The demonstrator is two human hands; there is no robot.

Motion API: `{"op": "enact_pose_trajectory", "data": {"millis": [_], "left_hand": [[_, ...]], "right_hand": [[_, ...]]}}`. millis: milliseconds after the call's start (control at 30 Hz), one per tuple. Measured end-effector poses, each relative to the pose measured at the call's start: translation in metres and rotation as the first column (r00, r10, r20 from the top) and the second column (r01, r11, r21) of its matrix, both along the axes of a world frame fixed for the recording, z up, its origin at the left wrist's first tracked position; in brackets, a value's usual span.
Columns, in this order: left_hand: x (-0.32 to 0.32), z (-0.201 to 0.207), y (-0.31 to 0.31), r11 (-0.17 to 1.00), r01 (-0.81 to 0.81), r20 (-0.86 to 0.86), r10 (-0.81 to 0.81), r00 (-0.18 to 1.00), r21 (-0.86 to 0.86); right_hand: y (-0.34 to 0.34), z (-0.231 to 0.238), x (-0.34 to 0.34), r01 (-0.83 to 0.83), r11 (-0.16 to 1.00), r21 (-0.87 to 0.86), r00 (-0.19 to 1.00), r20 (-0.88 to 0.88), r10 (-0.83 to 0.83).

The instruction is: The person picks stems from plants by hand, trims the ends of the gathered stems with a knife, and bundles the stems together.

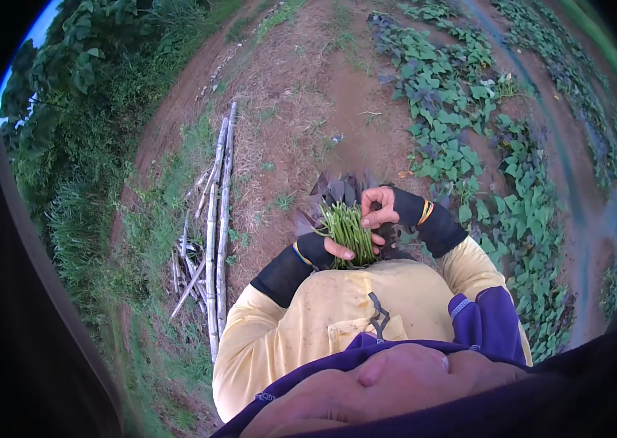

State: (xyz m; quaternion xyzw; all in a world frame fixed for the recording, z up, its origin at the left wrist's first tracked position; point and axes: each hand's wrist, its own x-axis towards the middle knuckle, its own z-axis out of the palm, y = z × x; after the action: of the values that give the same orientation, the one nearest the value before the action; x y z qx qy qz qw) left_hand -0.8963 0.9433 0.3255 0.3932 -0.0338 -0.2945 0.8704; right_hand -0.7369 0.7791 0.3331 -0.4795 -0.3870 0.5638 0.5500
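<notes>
A bundle of cut green stems [348, 230] with dark purple leaves [343, 190] is held in front of my chest, stem ends toward me. My left hand [339, 250] is closed around the lower left of the bundle, with fingertips showing on its right side. At the bundle's upper right, my right hand [380, 206] is curled, its thumb and fingers pinched together beside the stems. Whatever that pinch holds, if anything, is too small to make out. Coloured bands [426, 212] circle my right wrist over a black sleeve; similar bands [301, 253] are on my left wrist.
Long pale poles [217, 212] lie on the ground at the left, with shorter pieces [190, 274] beside them. Green leafy vines [447, 109] grow in rows on the right. Dense bushes [97, 95] stand at the far left. Bare soil and dry grass stretch ahead.
</notes>
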Motion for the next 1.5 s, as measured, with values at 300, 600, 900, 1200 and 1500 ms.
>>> {"op": "enact_pose_trajectory", "data": {"millis": [300, 600, 900, 1200, 1500], "left_hand": [[0.192, -0.050, 0.110, 0.890, -0.443, 0.167, 0.455, 0.875, -0.106], [0.442, -0.018, 0.275, 0.656, -0.625, -0.168, 0.621, 0.765, -0.423], [0.675, 0.012, 0.388, 0.908, -0.321, 0.112, 0.361, 0.926, -0.270], [0.841, 0.016, 0.479, 0.634, -0.720, -0.044, 0.741, 0.670, -0.282], [1.005, -0.015, 0.614, 0.416, -0.905, -0.170, 0.889, 0.426, -0.093]], "right_hand": [[0.136, 0.008, 0.175, 0.176, 0.984, -0.032, 0.984, 0.003, -0.176], [0.279, -0.071, 0.338, 0.616, 0.710, 0.341, 0.725, 0.109, -0.680], [0.386, -0.056, 0.544, 0.645, 0.747, 0.161, 0.764, -0.178, -0.620], [0.509, -0.131, 0.812, 0.280, 0.955, 0.096, 0.936, 0.195, -0.294], [0.534, -0.097, 1.084, 0.451, 0.893, 0.014, 0.880, 0.160, -0.447]]}}
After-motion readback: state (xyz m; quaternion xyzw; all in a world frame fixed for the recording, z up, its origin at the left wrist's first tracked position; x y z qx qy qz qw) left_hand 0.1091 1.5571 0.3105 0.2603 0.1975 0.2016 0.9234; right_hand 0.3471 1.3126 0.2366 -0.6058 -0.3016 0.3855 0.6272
